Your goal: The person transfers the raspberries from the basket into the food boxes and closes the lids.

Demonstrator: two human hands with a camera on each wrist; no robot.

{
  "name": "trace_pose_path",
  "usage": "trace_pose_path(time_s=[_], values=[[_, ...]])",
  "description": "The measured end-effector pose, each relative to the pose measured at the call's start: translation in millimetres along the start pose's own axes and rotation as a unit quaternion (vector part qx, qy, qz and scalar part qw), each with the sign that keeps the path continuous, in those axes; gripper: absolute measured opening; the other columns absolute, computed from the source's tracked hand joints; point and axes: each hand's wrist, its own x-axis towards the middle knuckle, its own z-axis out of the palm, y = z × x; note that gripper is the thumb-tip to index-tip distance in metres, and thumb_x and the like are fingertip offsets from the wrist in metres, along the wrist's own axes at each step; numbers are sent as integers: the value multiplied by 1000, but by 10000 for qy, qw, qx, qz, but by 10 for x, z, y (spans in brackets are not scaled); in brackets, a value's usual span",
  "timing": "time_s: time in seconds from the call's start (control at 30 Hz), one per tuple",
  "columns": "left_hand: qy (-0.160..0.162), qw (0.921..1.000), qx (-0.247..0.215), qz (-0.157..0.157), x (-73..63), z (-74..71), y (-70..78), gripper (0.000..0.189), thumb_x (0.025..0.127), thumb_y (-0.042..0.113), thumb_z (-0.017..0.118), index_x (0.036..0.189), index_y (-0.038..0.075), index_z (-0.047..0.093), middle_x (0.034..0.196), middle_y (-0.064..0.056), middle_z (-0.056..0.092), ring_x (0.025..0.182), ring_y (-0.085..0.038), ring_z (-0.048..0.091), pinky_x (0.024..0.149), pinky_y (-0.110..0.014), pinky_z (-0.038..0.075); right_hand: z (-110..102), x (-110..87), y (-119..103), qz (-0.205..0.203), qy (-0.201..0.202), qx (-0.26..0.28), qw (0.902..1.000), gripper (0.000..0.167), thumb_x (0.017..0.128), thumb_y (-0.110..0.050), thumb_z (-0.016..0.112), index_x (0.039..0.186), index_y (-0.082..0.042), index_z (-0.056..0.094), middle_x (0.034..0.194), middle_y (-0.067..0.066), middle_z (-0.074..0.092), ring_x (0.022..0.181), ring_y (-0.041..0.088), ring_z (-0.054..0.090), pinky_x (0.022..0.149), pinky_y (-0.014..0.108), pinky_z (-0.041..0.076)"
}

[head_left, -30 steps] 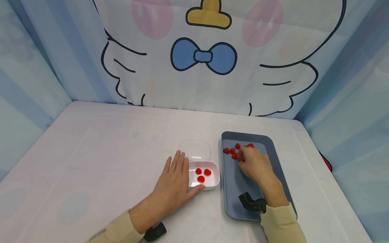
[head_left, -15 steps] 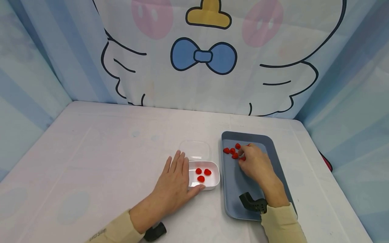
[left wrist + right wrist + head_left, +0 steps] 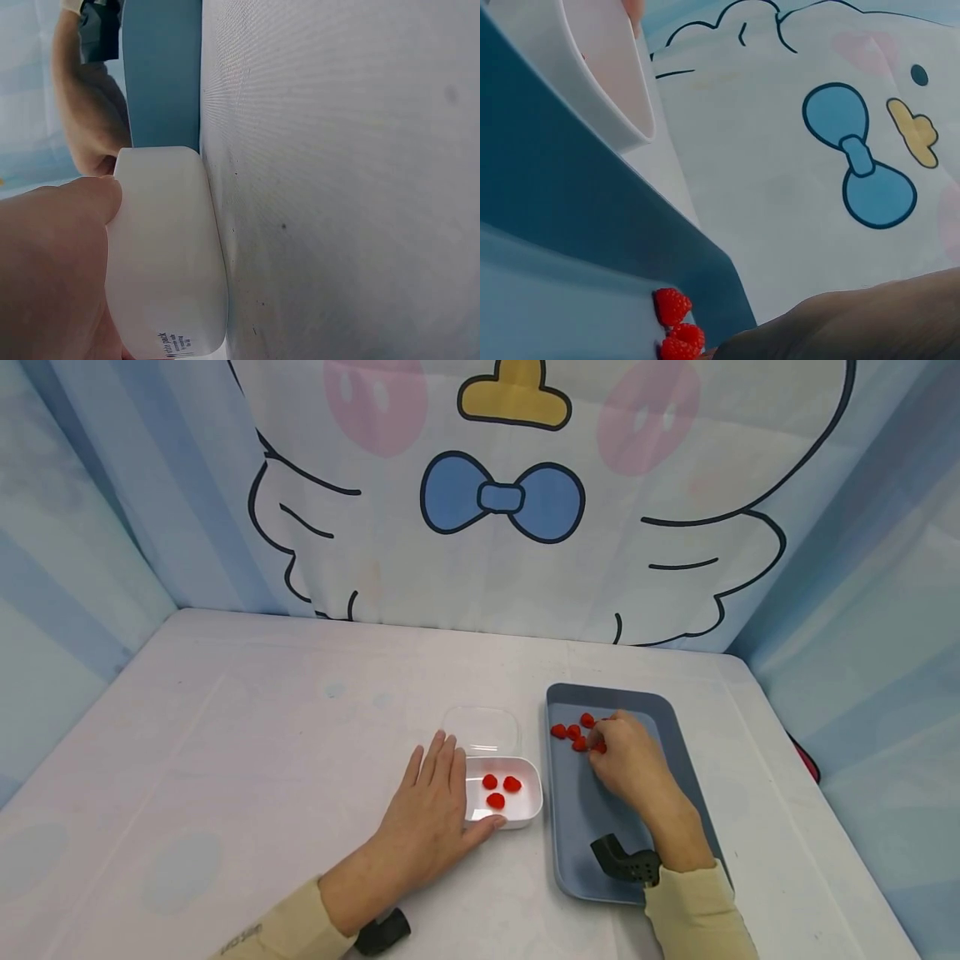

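Note:
Three red raspberries (image 3: 496, 801) lie in a small white box (image 3: 534, 793). My left hand (image 3: 423, 827) rests along the box's left side, fingers straight, thumb on the near rim. In the left wrist view, the thumb (image 3: 97, 196) touches the box's edge. My right hand (image 3: 633, 764) reaches into a blue-grey tray (image 3: 600, 852), fingers bent down among several raspberries (image 3: 573, 732). One raspberry (image 3: 602, 747) shows beside its thumb; whether the fingers pinch one is hidden. The right wrist view has raspberries (image 3: 673, 306) beside the dark edge of that hand (image 3: 855, 322).
Behind the box lies a clear plastic lid (image 3: 482, 729). The tray's raised rim (image 3: 550, 827) stands just right of the box. A white cloth covers the table (image 3: 262, 718). Printed curtains (image 3: 502, 577) enclose the back and sides.
My right hand's fingers have shifted slightly over the raspberries in the tray, covering some at the far side. My left hand and the box have stayed put.

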Motion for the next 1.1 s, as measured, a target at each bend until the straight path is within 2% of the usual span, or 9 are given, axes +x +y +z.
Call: trace_pose_path(time_s=[0.2, 0.4, 0.87, 1.1], values=[[34, 10000, 15, 12, 1, -5, 1, 94, 92, 69, 46, 147, -6, 35, 154, -24, 38, 149, -39, 27, 122, -52, 25, -7, 7, -7, -95, -47, 21, 9999, 9, 82, 4, 67, 90, 3, 71, 92, 17, 65, 83, 28, 58, 75, 44, 55], [-1, 10000, -6, -14, 3, -6, -1, 95, 92, 69, 45, 148, -7, 34, 155, -24, 37, 150, -39, 26, 122, -53, 23, -7, 8, -10, -44, -66, 84, 9999, 10, 83, 2, 68, 92, 2, 71, 94, 17, 65, 82, 27, 57, 73, 42, 55], [-39, 10000, -17, -29, -2, -7, 6, 96, 91, 70, 46, 148, -6, 34, 155, -24, 36, 150, -39, 25, 122, -53, 23, 2, 15, -7, -240, -69, 190, 9995, 10, 82, 4, 66, 87, -3, 71, 91, 13, 63, 79, 25, 56, 69, 40, 51], [-27, 10000, 0, -28, 8, -8, 3, 94, 92, 69, 46, 148, -6, 35, 155, -23, 37, 150, -39, 26, 122, -53, 23, -8, 16, -14, -291, -115, 234, 9992, 11, 83, 3, 68, 89, -5, 71, 90, 10, 69, 78, 23, 58, 69, 40, 52]])
